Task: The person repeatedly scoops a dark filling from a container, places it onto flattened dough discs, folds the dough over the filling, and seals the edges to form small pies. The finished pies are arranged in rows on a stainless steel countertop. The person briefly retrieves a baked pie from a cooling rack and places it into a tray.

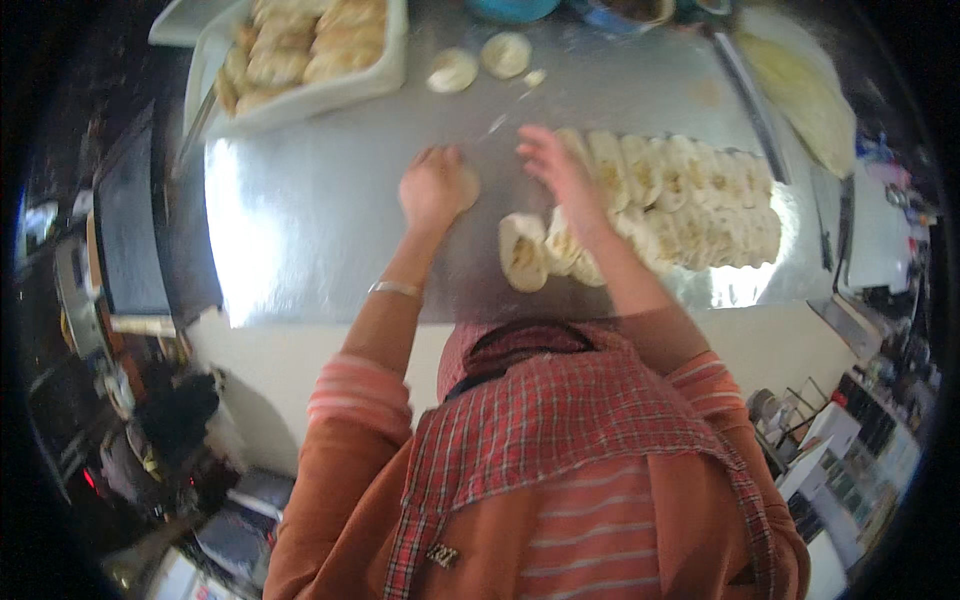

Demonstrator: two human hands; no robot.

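Note:
My left hand (429, 184) is closed over a small pale dough piece (471, 187) on the metal tabletop (330, 225), and only the piece's right edge shows. My right hand (551, 161), blurred, is raised with fingers apart and nothing in it. Beside and under my right forearm lie two overlapping rows of flat oval dough pieces (675, 172) with yellowish-brown smears on them. The nearest oval dough piece (523, 255) lies at the left end of the front row. Farther back are two round dough pieces (452, 70) and a small dough scrap (535, 78).
A white tub (397, 52) of stacked, shaped dough pieces stands at the back left. Blue bowls (514, 6) line the far edge. On the right lie a long dark bar (746, 105) and a clear plastic sheet or bag (799, 90).

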